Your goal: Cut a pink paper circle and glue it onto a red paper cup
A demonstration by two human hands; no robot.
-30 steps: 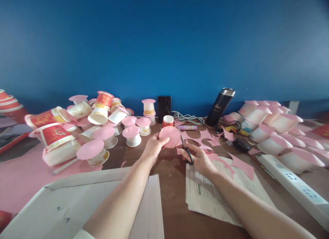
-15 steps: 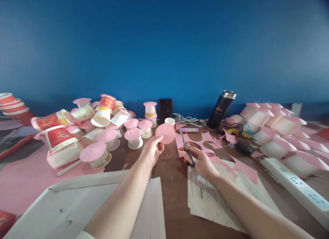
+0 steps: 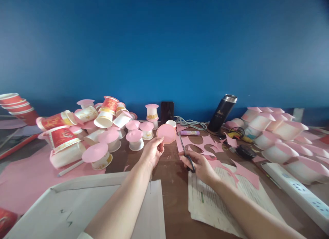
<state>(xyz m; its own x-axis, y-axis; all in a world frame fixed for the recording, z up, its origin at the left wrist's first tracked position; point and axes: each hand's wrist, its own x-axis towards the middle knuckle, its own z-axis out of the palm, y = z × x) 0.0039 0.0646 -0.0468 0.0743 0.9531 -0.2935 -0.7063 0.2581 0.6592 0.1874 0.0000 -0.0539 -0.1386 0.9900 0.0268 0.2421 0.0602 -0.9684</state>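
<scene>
My left hand (image 3: pixel 153 151) pinches the near edge of a round pink paper disc (image 3: pixel 166 133), held up above the brown table. Just behind the disc, a small white paper cup (image 3: pixel 171 123) is partly hidden. In my right hand (image 3: pixel 196 163) is a pair of scissors (image 3: pixel 188 157) with dark handles, blades pointing away from me and up toward the disc. The blades look closed and apart from the disc. Beyond that hand lie pink paper scraps (image 3: pixel 203 142) with round cut-outs.
Paper cups topped with pink discs (image 3: pixel 135 139) crowd the left; more capped cups (image 3: pixel 280 143) are heaped right. A black flask (image 3: pixel 222 112), phone (image 3: pixel 167 112), purple glue stick (image 3: pixel 189 132) and cables stand or lie by the blue wall. A power strip (image 3: pixel 298 191) sits at right, white cardboard (image 3: pixel 102 198) at front left.
The whole view has shifted slightly, with things sitting a little lower and to the right. Both hands keep their hold on the disc and the scissors.
</scene>
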